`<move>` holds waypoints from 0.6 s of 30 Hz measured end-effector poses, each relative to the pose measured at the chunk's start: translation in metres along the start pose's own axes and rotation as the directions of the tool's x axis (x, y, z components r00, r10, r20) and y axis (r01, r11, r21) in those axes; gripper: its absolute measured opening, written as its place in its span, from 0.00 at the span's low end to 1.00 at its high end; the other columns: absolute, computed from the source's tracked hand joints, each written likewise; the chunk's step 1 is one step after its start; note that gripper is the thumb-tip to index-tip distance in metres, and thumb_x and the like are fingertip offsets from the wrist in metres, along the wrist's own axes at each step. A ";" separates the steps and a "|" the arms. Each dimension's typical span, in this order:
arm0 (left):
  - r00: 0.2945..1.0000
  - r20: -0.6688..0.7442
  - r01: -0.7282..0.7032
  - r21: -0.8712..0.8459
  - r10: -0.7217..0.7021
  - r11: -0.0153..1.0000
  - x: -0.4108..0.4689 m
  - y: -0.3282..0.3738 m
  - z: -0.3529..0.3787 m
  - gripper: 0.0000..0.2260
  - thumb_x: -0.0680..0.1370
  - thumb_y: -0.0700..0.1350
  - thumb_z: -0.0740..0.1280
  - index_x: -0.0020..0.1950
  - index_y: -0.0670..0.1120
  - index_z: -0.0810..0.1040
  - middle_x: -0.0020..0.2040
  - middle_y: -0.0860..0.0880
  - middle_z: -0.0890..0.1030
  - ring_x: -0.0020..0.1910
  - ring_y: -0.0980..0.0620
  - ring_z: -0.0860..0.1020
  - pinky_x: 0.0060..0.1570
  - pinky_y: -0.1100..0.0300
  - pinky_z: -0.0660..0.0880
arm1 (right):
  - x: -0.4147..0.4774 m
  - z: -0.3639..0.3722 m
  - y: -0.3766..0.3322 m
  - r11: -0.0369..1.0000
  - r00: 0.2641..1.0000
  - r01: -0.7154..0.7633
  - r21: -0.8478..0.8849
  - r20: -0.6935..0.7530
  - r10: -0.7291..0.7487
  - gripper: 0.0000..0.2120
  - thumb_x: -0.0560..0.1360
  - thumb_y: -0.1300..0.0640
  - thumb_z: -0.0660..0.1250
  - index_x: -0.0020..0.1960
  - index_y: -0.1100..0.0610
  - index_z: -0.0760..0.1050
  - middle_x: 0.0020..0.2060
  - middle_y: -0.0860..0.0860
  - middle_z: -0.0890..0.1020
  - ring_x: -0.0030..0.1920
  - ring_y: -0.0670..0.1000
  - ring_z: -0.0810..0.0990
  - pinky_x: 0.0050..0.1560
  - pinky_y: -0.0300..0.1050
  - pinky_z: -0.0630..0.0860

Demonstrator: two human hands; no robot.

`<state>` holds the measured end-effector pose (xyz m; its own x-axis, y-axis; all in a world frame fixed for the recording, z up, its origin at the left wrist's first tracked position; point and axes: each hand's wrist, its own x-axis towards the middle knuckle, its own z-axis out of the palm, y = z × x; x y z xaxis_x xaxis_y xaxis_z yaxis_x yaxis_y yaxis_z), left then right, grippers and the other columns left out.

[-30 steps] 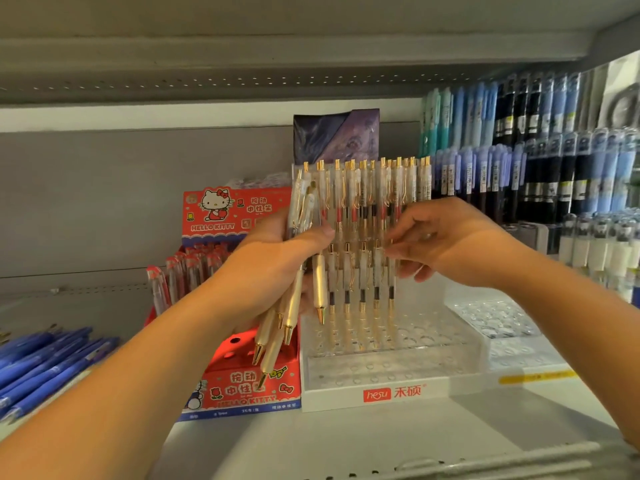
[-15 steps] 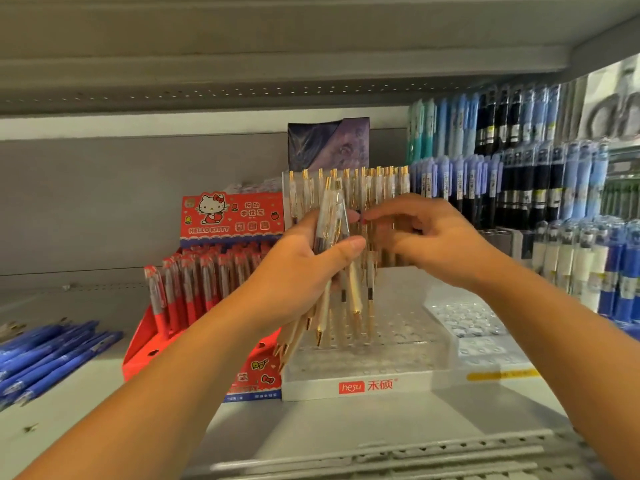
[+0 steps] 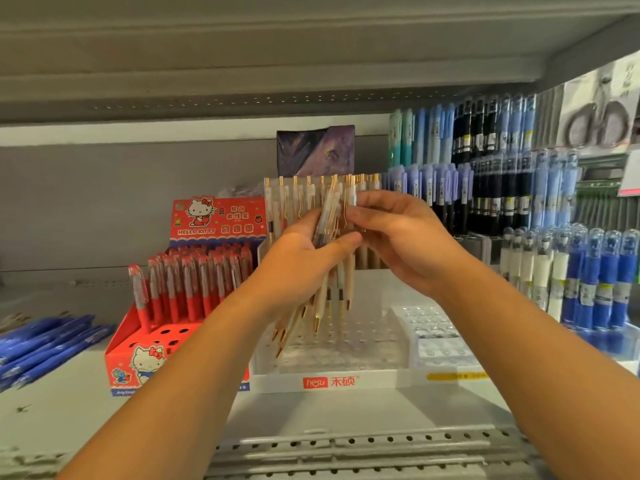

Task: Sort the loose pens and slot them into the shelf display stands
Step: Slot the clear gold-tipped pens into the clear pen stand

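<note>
Grey shop shelf (image 3: 311, 410): the left hand (image 3: 298, 261) gripped a bundle of gold-tipped pens (image 3: 325, 292) over the clear stand (image 3: 346, 379), its back rows filled, front holes vacant. The right hand (image 3: 405, 244) pinched one pen (image 3: 341, 213) at its clip. I judged sorting underway; next I needed that tip aligned with a free hole. Alongside, a red stand (image 3: 121, 355) held red pens (image 3: 194, 285).

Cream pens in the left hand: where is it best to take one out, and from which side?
By its clear upper end with the gold clip, from the right. The left hand grips the cream pens around their middles, tips down, so only the upper ends stand free above the fist; the right hand pinches there.
</note>
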<state>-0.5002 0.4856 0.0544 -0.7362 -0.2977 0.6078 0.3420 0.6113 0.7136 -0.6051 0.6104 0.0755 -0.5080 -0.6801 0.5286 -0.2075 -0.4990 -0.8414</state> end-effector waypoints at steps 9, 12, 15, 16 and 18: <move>0.957 -0.213 0.104 -0.383 -0.198 0.918 -0.011 -0.011 -0.021 0.10 0.80 0.46 0.66 0.43 0.61 0.80 0.34 0.50 0.79 0.25 0.56 0.73 0.21 0.64 0.68 | 0.007 0.000 0.011 0.927 0.983 0.058 -0.370 -0.143 -0.118 0.18 0.72 0.66 0.74 0.53 0.50 0.72 0.34 0.49 0.84 0.40 0.52 0.85 0.36 0.46 0.83; 0.969 -0.166 0.093 -0.440 -0.182 0.893 -0.012 -0.013 -0.019 0.09 0.81 0.46 0.65 0.44 0.58 0.79 0.33 0.46 0.76 0.22 0.53 0.68 0.20 0.62 0.65 | 0.011 -0.002 0.018 0.838 0.974 0.047 -0.544 -0.162 -0.161 0.20 0.72 0.63 0.75 0.51 0.42 0.71 0.36 0.50 0.80 0.40 0.57 0.84 0.36 0.53 0.84; 0.962 -0.195 0.068 -0.508 -0.192 0.858 -0.011 -0.016 -0.018 0.06 0.81 0.45 0.65 0.45 0.55 0.78 0.31 0.46 0.76 0.21 0.52 0.67 0.21 0.62 0.66 | 0.014 -0.005 0.022 0.763 0.970 0.029 -0.646 -0.165 -0.176 0.20 0.70 0.58 0.77 0.52 0.41 0.72 0.42 0.53 0.82 0.41 0.54 0.84 0.39 0.54 0.84; 0.956 -0.212 0.061 -0.531 -0.202 0.845 -0.011 -0.016 -0.019 0.05 0.80 0.45 0.65 0.46 0.53 0.77 0.31 0.46 0.76 0.21 0.52 0.68 0.21 0.62 0.66 | 0.013 -0.006 0.024 0.741 0.968 0.033 -0.671 -0.163 -0.190 0.19 0.70 0.57 0.78 0.53 0.42 0.72 0.41 0.52 0.82 0.40 0.53 0.84 0.39 0.54 0.84; 0.949 -0.228 0.056 -0.554 -0.216 0.831 -0.011 -0.016 -0.022 0.03 0.80 0.44 0.66 0.48 0.52 0.76 0.30 0.46 0.76 0.21 0.52 0.68 0.21 0.62 0.67 | 0.012 -0.005 0.027 0.679 0.962 0.070 -0.731 -0.131 -0.240 0.19 0.70 0.56 0.78 0.54 0.43 0.73 0.38 0.49 0.80 0.38 0.51 0.83 0.38 0.52 0.83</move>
<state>-0.4850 0.4632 0.0438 -0.6400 -0.5817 0.5020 0.5661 0.0849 0.8199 -0.6210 0.5915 0.0585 -0.5483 -0.4636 0.6960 -0.7874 0.0058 -0.6165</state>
